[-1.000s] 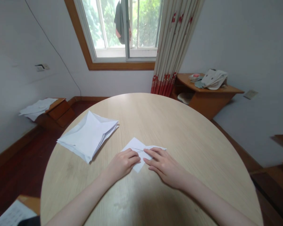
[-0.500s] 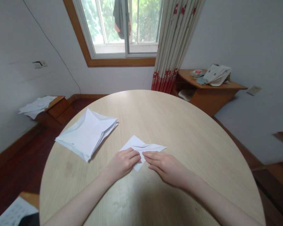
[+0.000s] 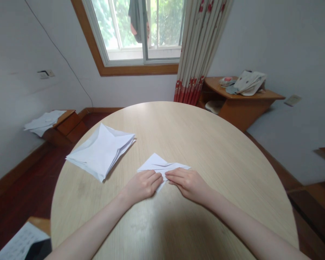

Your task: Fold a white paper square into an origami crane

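Observation:
A folded sheet of white paper (image 3: pixel 155 161) lies near the middle of the round table (image 3: pixel 195 137), one corner pointing to the window and another reaching right. My left hand (image 3: pixel 146 183) rests on its left lower part, fingers curled and pressed onto the paper. From the right, my right hand (image 3: pixel 189 181) pinches the paper's lower edge, its fingers held together. The fingertips of both hands almost meet at the centre of the fold. My hands cover much of the paper's lower half; a small tip shows below, between them.
A stack of white paper squares (image 3: pixel 99 150) lies on the table's left side. Beyond the table are a window, a curtain (image 3: pixel 192 86) and a corner desk (image 3: pixel 249 96) with a bag (image 3: pixel 250 82). A low cabinet (image 3: pixel 70 126) stands at the far left.
My right hand has drawn in slightly, its fingers now more bent at the paper's lower edge. Less of the paper's bottom tip shows. The left hand has hardly moved.

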Tool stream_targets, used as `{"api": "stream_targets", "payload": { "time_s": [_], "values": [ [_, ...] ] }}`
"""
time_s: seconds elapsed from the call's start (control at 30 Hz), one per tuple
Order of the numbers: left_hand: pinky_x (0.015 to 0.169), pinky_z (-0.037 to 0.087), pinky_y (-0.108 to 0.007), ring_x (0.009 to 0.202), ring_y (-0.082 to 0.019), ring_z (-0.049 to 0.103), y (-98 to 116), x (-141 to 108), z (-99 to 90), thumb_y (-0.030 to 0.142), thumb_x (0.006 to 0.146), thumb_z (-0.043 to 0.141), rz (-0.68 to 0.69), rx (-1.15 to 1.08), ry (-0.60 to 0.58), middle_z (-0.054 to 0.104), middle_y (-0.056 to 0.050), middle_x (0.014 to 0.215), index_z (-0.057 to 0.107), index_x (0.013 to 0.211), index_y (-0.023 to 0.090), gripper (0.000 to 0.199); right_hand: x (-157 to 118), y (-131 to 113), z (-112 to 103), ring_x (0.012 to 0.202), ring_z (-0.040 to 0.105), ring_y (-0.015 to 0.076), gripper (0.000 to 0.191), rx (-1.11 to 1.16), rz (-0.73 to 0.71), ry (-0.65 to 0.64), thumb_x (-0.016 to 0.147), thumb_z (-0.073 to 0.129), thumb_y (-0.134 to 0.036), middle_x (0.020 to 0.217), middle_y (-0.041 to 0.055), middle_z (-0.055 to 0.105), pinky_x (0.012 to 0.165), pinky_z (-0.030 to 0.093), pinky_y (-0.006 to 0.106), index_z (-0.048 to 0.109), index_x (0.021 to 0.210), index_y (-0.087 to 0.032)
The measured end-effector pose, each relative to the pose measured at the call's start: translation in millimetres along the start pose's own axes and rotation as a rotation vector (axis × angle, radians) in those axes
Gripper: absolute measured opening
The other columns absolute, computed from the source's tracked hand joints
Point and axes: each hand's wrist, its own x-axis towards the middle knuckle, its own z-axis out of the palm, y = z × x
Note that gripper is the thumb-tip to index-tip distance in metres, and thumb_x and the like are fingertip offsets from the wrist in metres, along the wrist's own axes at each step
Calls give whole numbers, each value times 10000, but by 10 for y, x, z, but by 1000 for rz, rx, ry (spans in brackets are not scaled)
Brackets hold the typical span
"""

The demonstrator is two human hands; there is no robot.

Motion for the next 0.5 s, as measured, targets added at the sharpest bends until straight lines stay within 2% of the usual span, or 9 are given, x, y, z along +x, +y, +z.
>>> {"api": "stream_targets", "payload": {
  "time_s": [0.27, 0.5],
  "values": [
    [632, 456, -292, 717, -169, 567, 2, 0, 91, 162, 973, 412, -87, -89, 7, 626, -48, 796, 579, 855, 138, 206, 54, -62, 38, 842, 613, 204, 159, -47, 58, 40, 931, 518, -201, 913, 52, 717, 719, 505, 322, 673, 914, -174],
    [682, 471, -294, 756, -175, 579, 73, 43, 54, 200, 977, 385, -272, -216, -21, 612, -44, 795, 553, 845, 158, 218, 65, -78, 86, 823, 583, 191, 177, 72, 167, 48, 936, 528, -258, 867, 48, 684, 722, 474, 309, 665, 852, -185]
  ]
}}
